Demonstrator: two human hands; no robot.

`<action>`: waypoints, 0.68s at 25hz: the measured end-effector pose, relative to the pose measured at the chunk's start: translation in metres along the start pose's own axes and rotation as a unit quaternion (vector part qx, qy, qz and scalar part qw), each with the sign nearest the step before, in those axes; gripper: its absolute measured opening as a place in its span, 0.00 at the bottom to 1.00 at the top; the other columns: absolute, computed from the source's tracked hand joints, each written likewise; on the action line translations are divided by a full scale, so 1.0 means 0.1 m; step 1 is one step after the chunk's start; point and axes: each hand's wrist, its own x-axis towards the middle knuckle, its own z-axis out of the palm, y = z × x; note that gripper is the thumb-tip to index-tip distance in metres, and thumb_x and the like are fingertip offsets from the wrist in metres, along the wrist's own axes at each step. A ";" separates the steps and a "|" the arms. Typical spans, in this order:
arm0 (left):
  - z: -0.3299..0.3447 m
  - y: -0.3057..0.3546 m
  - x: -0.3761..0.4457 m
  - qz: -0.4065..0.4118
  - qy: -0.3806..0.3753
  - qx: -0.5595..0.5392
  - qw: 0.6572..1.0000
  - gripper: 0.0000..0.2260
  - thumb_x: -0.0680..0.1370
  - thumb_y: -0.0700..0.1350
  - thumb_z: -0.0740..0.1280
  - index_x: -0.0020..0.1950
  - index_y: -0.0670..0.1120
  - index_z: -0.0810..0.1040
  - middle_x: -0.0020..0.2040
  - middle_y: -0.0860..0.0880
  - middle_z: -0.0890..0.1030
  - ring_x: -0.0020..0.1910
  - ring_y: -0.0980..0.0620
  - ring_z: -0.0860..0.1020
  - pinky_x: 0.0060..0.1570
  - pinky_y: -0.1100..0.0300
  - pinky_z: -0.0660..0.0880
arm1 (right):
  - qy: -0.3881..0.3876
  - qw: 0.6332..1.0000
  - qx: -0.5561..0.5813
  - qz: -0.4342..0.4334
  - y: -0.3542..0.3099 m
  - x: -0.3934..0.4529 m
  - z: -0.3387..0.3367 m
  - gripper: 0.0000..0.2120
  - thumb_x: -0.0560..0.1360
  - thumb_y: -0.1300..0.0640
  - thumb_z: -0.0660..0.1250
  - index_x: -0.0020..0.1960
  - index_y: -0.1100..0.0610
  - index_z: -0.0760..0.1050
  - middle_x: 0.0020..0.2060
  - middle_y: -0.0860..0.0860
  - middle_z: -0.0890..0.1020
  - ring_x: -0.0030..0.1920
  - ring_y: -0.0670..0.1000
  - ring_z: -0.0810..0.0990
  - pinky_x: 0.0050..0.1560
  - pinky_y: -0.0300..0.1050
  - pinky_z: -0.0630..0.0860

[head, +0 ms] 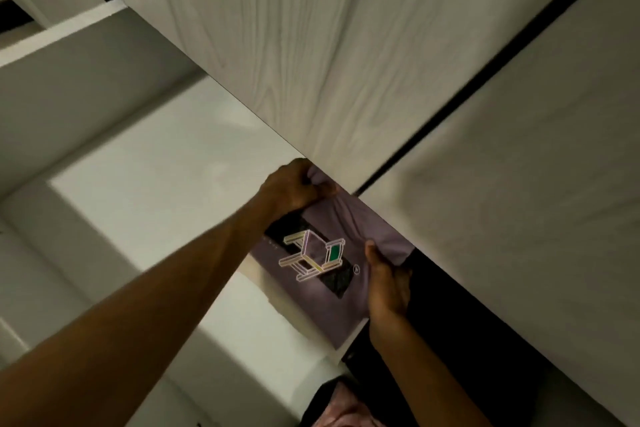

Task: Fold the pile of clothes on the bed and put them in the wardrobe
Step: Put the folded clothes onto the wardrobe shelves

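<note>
At six o'clock, nearest the camera, a bit of pink fabric (341, 407) shows at the bottom edge against a dark gap. Two bare forearms reach up from there. The right hand (386, 282), at about five o'clock of centre, has its fingers curled round the right edge of a folded mauve T-shirt (332, 308), thumb lying on top of the cloth. The T-shirt carries a print of a chair-like frame in yellow, white and green on a black patch (313, 255). It lies flat on a white wardrobe shelf (166, 191) that spreads away toward nine o'clock. The left hand (294, 185), just below centre, is bunched into a fist on the shirt's far corner, gripping gathered cloth right against the edge of a pale wood-grain wardrobe door (277, 45). That door fills the top from eleven to one o'clock and hides the shirt's far edge. A second door panel (536, 166) runs from two to four o'clock, a dark seam between the two.
</note>
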 end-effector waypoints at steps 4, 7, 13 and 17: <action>0.09 0.06 0.06 -0.012 0.007 0.028 1.000 0.31 0.76 0.62 0.71 0.73 0.47 0.72 0.70 0.44 0.78 0.68 0.41 0.76 0.65 0.53 0.72 | -0.033 0.999 0.029 -0.029 -0.15 0.03 -0.11 0.37 0.76 0.44 0.74 0.78 0.61 0.67 0.77 0.59 0.70 0.77 0.60 0.68 0.76 0.52 0.66; 0.08 0.02 -0.18 0.003 0.015 0.007 1.000 0.42 0.72 0.71 0.67 0.80 0.50 0.64 0.73 0.43 0.74 0.71 0.40 0.74 0.71 0.45 0.72 | -0.025 0.992 -0.060 -0.110 -0.24 -0.08 -0.24 0.29 0.76 0.49 0.76 0.70 0.65 0.76 0.71 0.62 0.77 0.72 0.62 0.75 0.71 0.53 0.72; 0.05 -0.80 -1.47 0.013 0.190 0.180 0.965 0.38 0.80 0.74 0.47 0.85 0.53 0.56 0.82 0.46 0.65 0.78 0.40 0.67 0.72 0.41 0.69 | -0.041 0.910 -0.207 -0.357 0.17 -0.95 -0.33 0.44 0.74 0.55 0.73 0.82 0.63 0.54 0.77 0.63 0.64 0.75 0.62 0.65 0.76 0.55 0.65; -0.11 -1.19 -2.04 -0.117 0.160 0.292 0.936 0.37 0.80 0.74 0.42 0.86 0.59 0.43 0.86 0.51 0.45 0.85 0.44 0.46 0.81 0.38 0.50 | -0.096 0.822 -0.299 -0.475 0.46 -1.19 -0.48 0.41 0.75 0.57 0.71 0.82 0.62 0.56 0.80 0.63 0.60 0.81 0.65 0.56 0.79 0.64 0.59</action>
